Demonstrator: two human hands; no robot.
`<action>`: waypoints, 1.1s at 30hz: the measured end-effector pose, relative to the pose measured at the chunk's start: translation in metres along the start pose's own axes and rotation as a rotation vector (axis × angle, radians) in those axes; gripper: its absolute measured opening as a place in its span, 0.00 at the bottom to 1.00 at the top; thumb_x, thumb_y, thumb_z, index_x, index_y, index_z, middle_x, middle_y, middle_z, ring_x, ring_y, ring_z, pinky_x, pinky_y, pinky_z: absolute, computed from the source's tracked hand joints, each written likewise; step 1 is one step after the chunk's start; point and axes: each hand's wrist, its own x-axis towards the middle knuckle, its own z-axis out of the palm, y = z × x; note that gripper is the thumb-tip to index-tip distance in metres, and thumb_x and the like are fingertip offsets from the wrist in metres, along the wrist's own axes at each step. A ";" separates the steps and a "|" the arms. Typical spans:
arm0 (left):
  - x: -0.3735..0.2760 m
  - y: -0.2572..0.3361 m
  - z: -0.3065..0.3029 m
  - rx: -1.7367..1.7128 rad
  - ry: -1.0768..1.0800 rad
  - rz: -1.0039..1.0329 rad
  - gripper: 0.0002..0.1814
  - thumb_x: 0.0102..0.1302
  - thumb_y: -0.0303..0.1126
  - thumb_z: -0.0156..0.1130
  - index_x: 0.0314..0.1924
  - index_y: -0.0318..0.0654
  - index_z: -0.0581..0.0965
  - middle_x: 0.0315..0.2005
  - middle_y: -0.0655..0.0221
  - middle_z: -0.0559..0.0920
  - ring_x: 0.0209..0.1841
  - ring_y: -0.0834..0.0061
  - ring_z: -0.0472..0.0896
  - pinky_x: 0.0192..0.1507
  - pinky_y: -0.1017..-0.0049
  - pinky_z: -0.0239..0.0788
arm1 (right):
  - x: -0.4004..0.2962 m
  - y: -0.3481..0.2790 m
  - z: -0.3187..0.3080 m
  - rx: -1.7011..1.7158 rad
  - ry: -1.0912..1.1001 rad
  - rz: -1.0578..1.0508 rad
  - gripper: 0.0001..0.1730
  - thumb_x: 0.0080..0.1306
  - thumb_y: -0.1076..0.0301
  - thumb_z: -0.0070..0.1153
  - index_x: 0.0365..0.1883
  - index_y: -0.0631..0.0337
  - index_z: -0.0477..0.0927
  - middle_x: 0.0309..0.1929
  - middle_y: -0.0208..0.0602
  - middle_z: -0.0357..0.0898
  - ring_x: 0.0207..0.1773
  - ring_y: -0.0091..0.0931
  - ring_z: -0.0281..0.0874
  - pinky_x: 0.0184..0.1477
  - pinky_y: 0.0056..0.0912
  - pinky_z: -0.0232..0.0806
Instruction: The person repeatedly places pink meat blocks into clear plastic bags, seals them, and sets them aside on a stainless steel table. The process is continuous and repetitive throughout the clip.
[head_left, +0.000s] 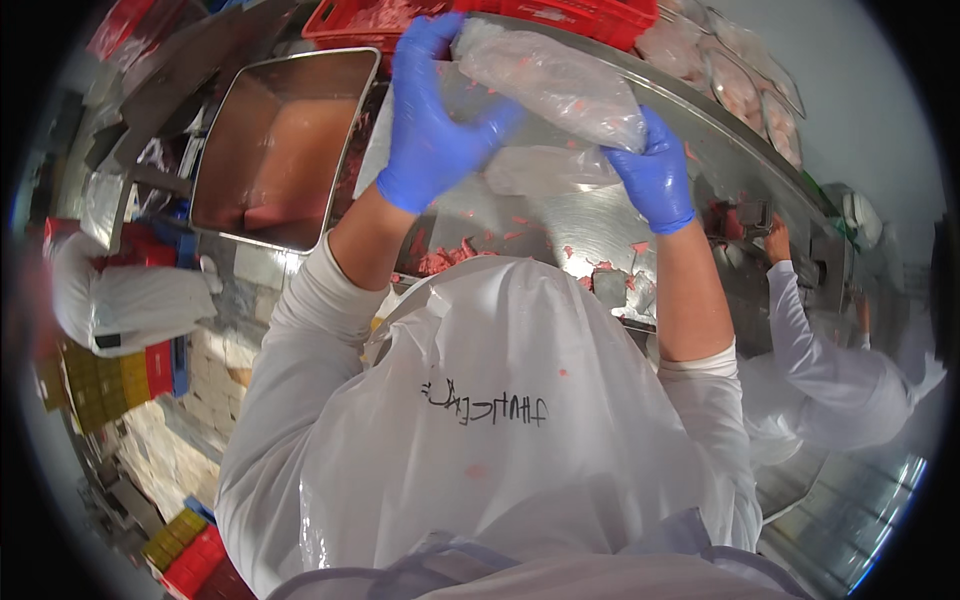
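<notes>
My right hand (652, 176), in a blue glove, grips one end of a clear plastic bag (555, 82) with small pink bits on it. The bag stretches up and left above a stainless steel table (480, 217). At its far end is my left hand (439, 120), also gloved in blue, with the thumb blurred and spread well away from the fingers. Those fingertips lie at the bag's edge; whether they touch it is unclear. Below the bag, more clear plastic (547, 169) lies close to my right hand. Scraps of pink ground meat (450, 257) are strewn over the steel near my apron.
A deep steel tub (300, 142) stands left of the table. Red crates (585, 19) line the far side, one with pink meat (390, 13). Filled clear bags (739, 82) sit at far right. One co-worker (832, 375) works at right; another person (142, 292) stands at left.
</notes>
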 end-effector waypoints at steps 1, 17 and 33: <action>-0.003 0.014 0.009 0.159 -0.149 0.112 0.43 0.56 0.38 0.76 0.70 0.43 0.67 0.64 0.63 0.72 0.64 0.60 0.73 0.71 0.58 0.60 | -0.005 -0.008 -0.001 -0.141 0.012 -0.053 0.21 0.59 0.78 0.63 0.53 0.59 0.82 0.44 0.38 0.87 0.43 0.26 0.84 0.47 0.32 0.75; -0.056 0.067 -0.030 -0.589 -1.293 -0.940 0.12 0.64 0.33 0.61 0.41 0.31 0.81 0.33 0.62 0.84 0.33 0.66 0.83 0.38 0.63 0.75 | -0.106 0.071 -0.064 -1.105 0.246 -0.143 0.18 0.47 0.76 0.61 0.36 0.44 0.87 0.37 0.27 0.86 0.33 0.33 0.81 0.37 0.40 0.68; -0.031 0.032 -0.050 -0.490 -1.492 -0.922 0.28 0.76 0.49 0.57 0.65 0.34 0.74 0.56 0.62 0.79 0.57 0.72 0.77 0.59 0.69 0.68 | -0.132 0.066 -0.055 -0.544 0.065 0.153 0.22 0.53 0.64 0.72 0.46 0.58 0.81 0.42 0.38 0.82 0.49 0.38 0.81 0.58 0.44 0.69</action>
